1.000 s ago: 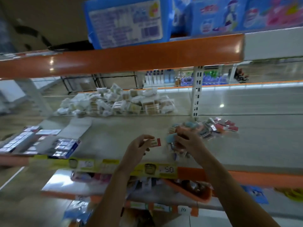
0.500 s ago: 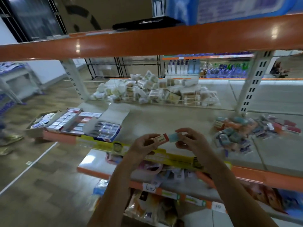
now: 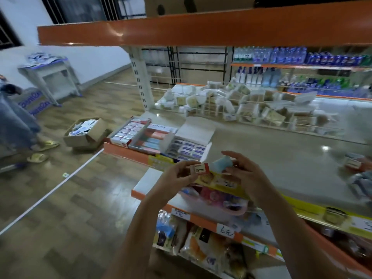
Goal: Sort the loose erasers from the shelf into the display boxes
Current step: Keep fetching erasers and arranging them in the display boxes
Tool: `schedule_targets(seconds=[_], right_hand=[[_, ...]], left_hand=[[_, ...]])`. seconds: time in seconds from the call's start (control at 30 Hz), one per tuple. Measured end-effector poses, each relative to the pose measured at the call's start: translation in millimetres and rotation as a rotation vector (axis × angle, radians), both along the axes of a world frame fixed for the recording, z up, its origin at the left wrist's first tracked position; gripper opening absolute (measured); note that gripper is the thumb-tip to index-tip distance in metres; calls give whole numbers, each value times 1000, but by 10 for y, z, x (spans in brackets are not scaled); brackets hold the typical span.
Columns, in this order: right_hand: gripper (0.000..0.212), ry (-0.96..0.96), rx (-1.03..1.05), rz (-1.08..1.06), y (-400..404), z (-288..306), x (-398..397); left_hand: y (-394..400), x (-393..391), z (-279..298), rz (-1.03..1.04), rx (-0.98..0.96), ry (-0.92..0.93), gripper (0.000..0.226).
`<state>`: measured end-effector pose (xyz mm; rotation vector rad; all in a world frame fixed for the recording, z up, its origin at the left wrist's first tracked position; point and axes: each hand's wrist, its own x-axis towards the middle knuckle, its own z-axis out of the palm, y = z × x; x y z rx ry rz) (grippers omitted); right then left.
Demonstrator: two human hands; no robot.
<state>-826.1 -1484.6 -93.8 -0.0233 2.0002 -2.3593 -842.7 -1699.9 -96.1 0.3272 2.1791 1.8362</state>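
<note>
My left hand [image 3: 177,178] pinches a small eraser with a red and white sleeve [image 3: 200,168] over the shelf's front edge. Right beside it, my right hand [image 3: 244,174] holds a light blue eraser [image 3: 222,164] in its fingers. Three open display boxes stand at the shelf's left end: one with red-sleeved erasers [image 3: 128,132], one with pink and blue erasers [image 3: 152,139], one with blue-sleeved erasers [image 3: 188,149] nearest my hands. The heap of loose erasers [image 3: 356,168] lies at the right edge, mostly out of view.
A wire rail [image 3: 241,115] at the shelf's back holds wrapped packets. An orange shelf [image 3: 201,27] hangs overhead. Lower shelves with goods [image 3: 201,238] stick out below my hands. On the floor to the left are an open cardboard box [image 3: 86,133] and a standing person [image 3: 18,125].
My view and both hands have swung left, from the loose heap toward the display boxes. Each hand still holds its eraser, now close together.
</note>
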Motion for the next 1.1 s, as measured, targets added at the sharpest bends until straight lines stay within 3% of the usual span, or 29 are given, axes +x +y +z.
schedule_targets(seconds=[0.13,0.3,0.63,0.83,0.97,1.1], right_hand=[[42,-30,-60,57,-320,66,-321],[21,-102,-176,82,-705,100,-797],[17,-245,-286,198,-1378,188,-1811],[39,-65,160,276,-1710,208,-2113],[45,41,593,188,-1986,198,-2251],[42,92,870,54,-2232,142,-2353]], left_hand=[[-354,-157,26,52,-25,54,32],[-749,-484,88,64,-17,62,32],[-1458,-1459,119,128,-25,124,38],[-1770,-1843,168,93,-34,147,31],[-2026,-2112,142,55,-75,140,33],[-2288,-2397,126,1,-78,103,31]])
